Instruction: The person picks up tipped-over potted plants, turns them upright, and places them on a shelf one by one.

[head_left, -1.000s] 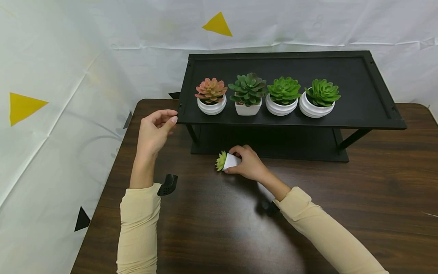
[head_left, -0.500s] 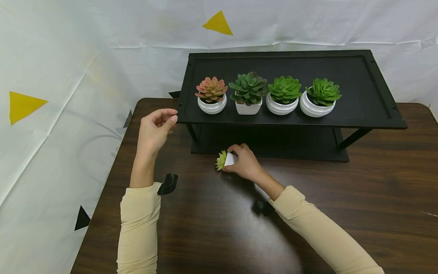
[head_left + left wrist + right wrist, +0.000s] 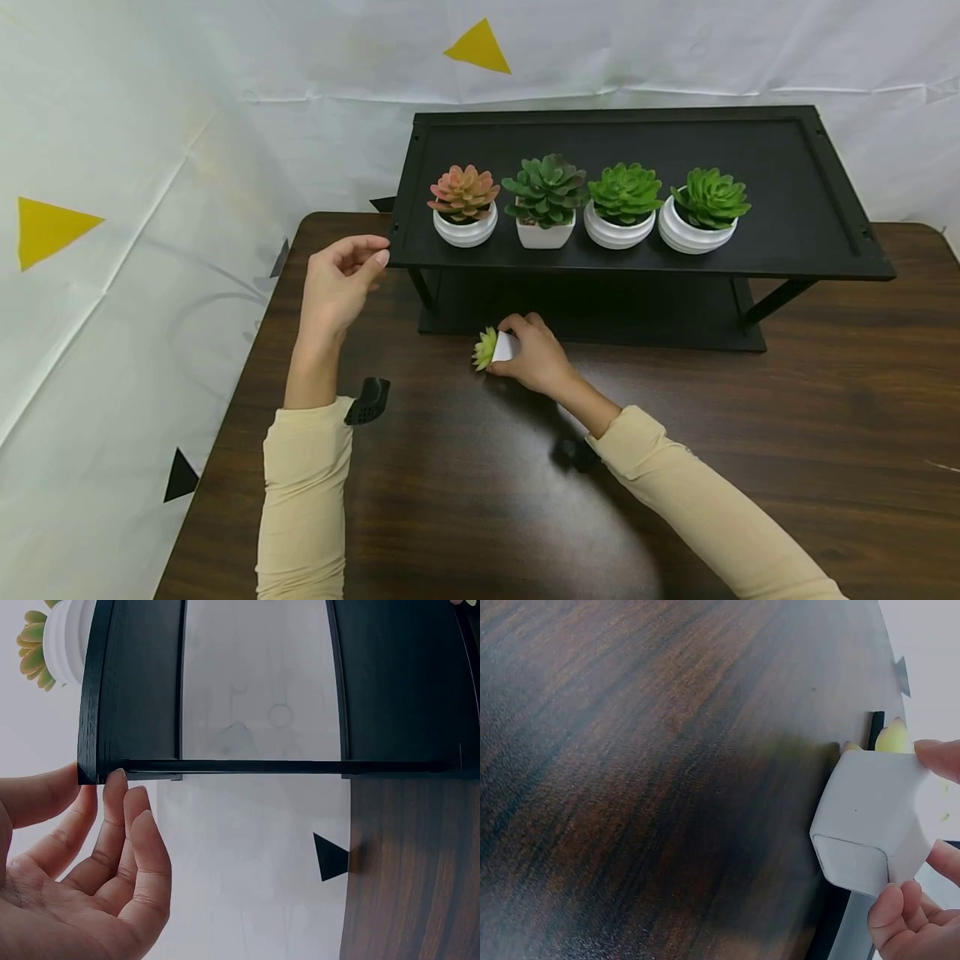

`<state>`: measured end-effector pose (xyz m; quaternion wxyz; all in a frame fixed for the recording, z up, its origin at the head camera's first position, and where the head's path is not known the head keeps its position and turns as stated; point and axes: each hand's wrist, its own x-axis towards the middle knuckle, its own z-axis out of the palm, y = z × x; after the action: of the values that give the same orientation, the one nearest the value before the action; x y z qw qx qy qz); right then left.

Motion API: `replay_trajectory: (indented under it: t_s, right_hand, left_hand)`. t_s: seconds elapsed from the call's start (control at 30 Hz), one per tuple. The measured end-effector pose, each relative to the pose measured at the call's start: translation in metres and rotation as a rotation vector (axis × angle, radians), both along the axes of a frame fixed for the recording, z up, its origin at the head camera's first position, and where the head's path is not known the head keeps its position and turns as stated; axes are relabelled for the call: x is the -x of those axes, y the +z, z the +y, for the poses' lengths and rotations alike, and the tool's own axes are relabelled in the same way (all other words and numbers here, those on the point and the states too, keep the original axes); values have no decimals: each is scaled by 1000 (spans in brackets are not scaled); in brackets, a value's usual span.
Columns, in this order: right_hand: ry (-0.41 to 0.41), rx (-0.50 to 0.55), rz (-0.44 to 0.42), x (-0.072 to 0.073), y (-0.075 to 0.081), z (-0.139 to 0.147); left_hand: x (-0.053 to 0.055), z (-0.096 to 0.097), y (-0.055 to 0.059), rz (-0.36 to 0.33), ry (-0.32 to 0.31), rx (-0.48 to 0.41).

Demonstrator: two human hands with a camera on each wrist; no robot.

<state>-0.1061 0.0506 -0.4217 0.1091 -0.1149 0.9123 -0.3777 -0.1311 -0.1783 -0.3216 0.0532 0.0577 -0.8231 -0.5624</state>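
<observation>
My right hand (image 3: 538, 358) grips a small artificial succulent (image 3: 485, 348) by its white, square-sided pot (image 3: 870, 817). The plant lies tipped on its side, its yellow-green leaves pointing left, just in front of the black two-tier shelf (image 3: 780, 192). In the right wrist view the pot's base faces the camera, with the thumb and fingertips along its sides. My left hand (image 3: 336, 287) pinches the front left corner of the upper board; the left wrist view has its thumb (image 3: 45, 796) at the board's edge and fingertips against the underside.
On the upper board stand a pinkish succulent (image 3: 464, 207), a dark green one (image 3: 546, 202) in a square pot, and two bright green ones (image 3: 622, 205) in round white pots. The shelf rests on a dark wooden table (image 3: 450, 500), with white sheeting (image 3: 337, 50) behind.
My right hand has shifted slightly left along the pot, covering more of it. My left hand keeps its place on the shelf corner. The head view has tilted a little.
</observation>
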Motion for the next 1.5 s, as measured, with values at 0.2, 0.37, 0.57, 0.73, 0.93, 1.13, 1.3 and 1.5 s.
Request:
replay_trajectory:
  t_s: [0.2,0.37,0.57,0.73,0.93,1.13,1.3,1.5]
  right_hand:
    - [14,14,2,-1,-1,1]
    - [42,21,7,-1,1,3]
    - [81,11,20,-3,5,6]
    - [112,16,6,-4,8,11]
    - [148,51,-12,-5,9,18]
    - [162,62,-47,-7,10,25]
    - [164,73,-103,-9,14,33]
    - [177,99,-149,-11,14,43]
  left_hand:
    - [0,0,1,3,-1,1]
    - [0,1,1,3,0,0]
    - [1,0,1,4,3,4]
    - [0,1,0,8,-1,5]
    - [0,0,0,8,0,8]
    - [0,-1,0,6,-3,1]
    - [0,-1,-1,5,-3,5]
    - [0,-1,0,3,-2,5]
